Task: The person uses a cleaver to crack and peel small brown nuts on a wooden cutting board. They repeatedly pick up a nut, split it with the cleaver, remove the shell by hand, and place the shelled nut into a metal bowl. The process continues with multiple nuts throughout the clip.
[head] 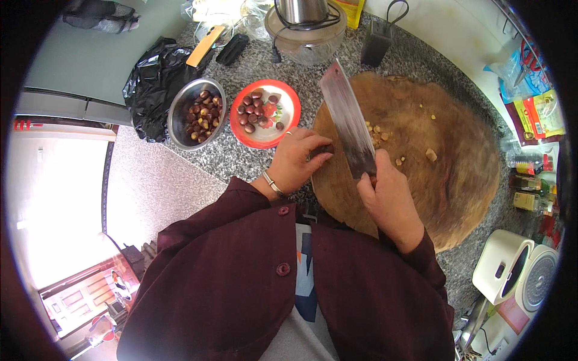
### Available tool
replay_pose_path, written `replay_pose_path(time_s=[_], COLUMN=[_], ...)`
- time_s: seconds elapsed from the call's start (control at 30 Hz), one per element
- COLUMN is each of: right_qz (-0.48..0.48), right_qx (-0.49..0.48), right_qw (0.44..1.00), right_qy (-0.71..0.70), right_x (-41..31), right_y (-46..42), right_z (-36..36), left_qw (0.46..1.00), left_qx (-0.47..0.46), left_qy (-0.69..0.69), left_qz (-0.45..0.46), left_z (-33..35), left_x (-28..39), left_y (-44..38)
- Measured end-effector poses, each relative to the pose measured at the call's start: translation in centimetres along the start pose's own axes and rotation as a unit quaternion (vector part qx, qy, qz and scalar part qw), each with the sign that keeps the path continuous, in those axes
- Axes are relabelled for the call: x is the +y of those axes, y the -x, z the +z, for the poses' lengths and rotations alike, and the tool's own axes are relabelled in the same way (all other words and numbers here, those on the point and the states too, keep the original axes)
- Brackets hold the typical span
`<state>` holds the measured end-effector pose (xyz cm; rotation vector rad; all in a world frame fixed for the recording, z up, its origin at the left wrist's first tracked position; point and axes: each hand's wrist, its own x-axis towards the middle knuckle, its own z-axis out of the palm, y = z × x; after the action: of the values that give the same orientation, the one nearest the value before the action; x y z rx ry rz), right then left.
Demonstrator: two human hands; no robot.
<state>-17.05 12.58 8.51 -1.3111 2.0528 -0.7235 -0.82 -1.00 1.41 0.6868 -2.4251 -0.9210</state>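
Note:
My right hand grips the handle of a cleaver, its broad blade pointing away from me over a round wooden chopping board. My left hand pinches a brown chestnut at the board's left edge, just left of the blade. Small pale chestnut pieces lie right of the blade, and a larger chip sits further right. Beyond my left hand, a red-rimmed plate holds several whole chestnuts. Left of it, chestnuts with pale cut spots fill part of a steel bowl.
A black plastic bag, an orange phone and a black case lie at the far left of the granite counter. An appliance with a glass bowl stands at the back. A white rice cooker with its lid raised is at right.

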Motion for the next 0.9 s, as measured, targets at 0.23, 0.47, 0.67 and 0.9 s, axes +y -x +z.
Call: replay_pose_path(time_s=[0.23, 0.47, 0.67, 0.9], right_qz=[-0.017, -0.032, -0.064, -0.121], right_qx=[0.007, 0.012, 0.041, 0.054], right_qw=[1.0, 0.998, 0.993, 0.98], right_qy=[0.013, 0.047, 0.09, 0.151], right_x=[-0.2, -0.2, -0.4, -1.3], right_y=[0.1, 0.1, 0.8, 2.0], right_z=[0.0, 0.3, 0.6, 0.9], left_qw=[0.997, 0.991, 0.985, 0.978], left_qx=[0.052, 0.009, 0.038, 0.016], left_qy=[0.013, 0.003, -0.032, -0.07], left_qz=[0.051, 0.13, 0.166, 0.195], left_z=[-0.5, 0.0, 0.6, 0.1], left_x=[0.2, -1.1, -0.9, -1.1], left_y=[0.5, 0.3, 0.3, 0.8])
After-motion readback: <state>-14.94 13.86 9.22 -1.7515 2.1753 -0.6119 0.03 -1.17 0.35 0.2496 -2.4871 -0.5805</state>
